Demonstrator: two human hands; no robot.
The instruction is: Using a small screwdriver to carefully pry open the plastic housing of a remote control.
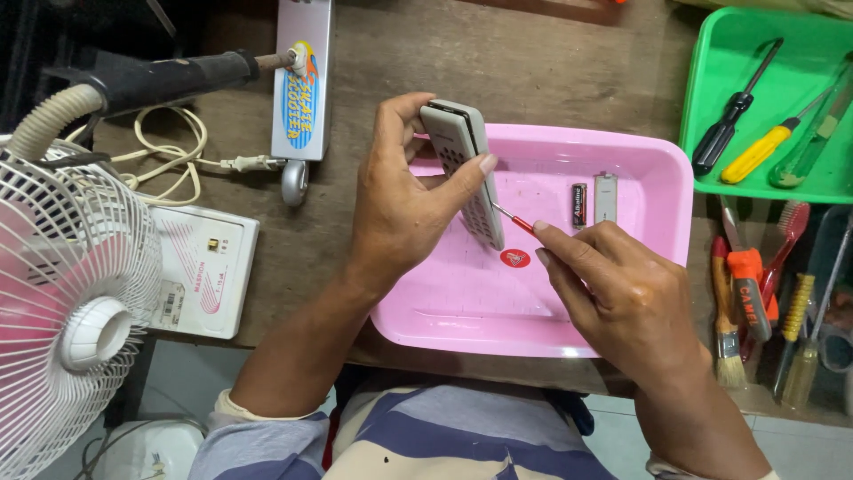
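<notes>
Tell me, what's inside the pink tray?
In the pink tray lie a battery, a grey cover and a round red sticker. The remote and hands hide part of its floor.

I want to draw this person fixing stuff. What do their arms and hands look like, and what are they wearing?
Both hands, the left hand and the right hand, are bare: no gloves, rings or watch show. The forearms are bare too. Pale short sleeves end near the elbows, on a shirt with blue-grey and cream stripes.

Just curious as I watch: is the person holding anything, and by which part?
The left hand holds a grey remote control by its long edges. The right hand pinches a small red-handled screwdriver by its handle.
</notes>
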